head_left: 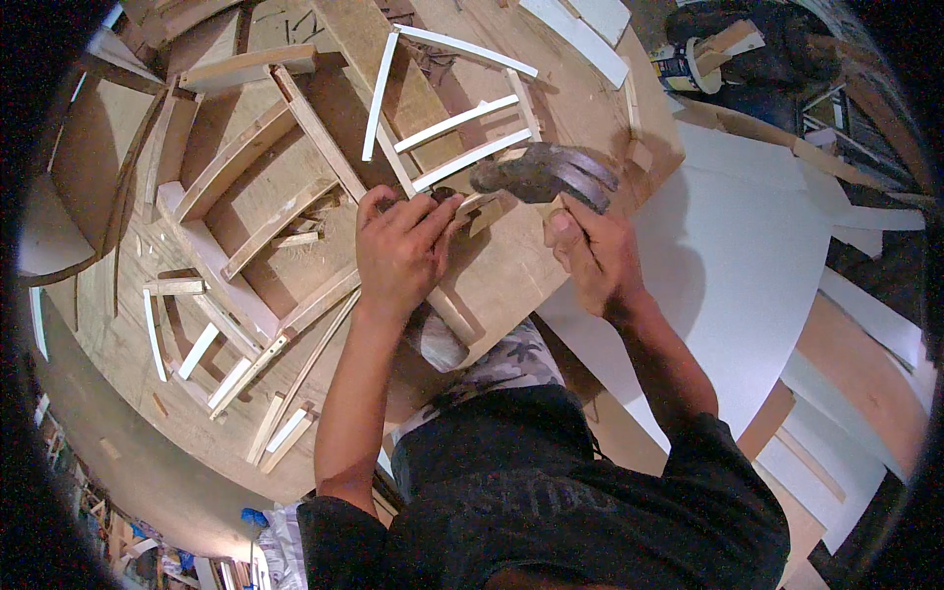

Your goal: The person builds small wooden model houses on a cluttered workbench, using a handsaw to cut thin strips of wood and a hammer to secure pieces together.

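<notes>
The right hand (598, 251) grips a hammer (539, 175) near its head. The left hand (405, 241) curls its fingers beside a wooden strip (489, 208), hold unclear; a wooden frame (280, 226) lies left.

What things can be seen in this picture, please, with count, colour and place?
hammer: one, grey head, centre
small frame: one, brown and white, upper centre
large frame: one, light brown, left
wood strips: several, brown and white, lower left
work surface: one, brown, under frames
large panel: one, white, right
tub: one, white, upper right
clutter: uncounted, mixed colours, lower left edge
shirt: one, black, bottom centre
left hand: one, bare, centre
right hand: one, bare, holding hammer, centre
</notes>
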